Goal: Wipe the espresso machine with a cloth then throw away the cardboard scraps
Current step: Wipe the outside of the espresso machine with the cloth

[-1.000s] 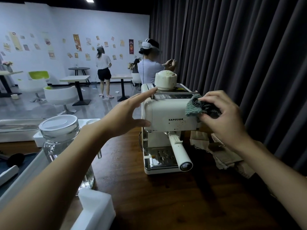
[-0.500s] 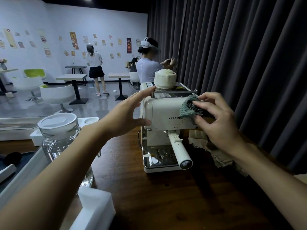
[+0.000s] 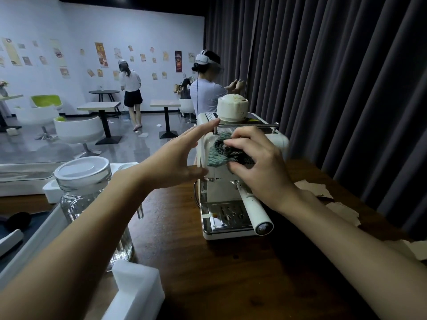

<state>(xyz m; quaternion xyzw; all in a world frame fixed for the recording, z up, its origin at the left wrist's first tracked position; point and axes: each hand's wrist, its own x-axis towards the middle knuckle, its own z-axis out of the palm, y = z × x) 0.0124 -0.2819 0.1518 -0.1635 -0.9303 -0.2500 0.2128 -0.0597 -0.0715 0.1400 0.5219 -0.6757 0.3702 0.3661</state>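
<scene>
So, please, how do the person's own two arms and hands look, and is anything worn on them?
The left hand and the right hand are bare, without gloves, rings or watch. Both forearms are bare as far as the picture shows; no sleeve is visible.

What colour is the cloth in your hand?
Greyish teal; the cloth, in the right hand, shows best in the head view.

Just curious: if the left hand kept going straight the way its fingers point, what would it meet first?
Probably the espresso machine: the left hand points at its upper left corner, fingertips apparently already touching.
</scene>
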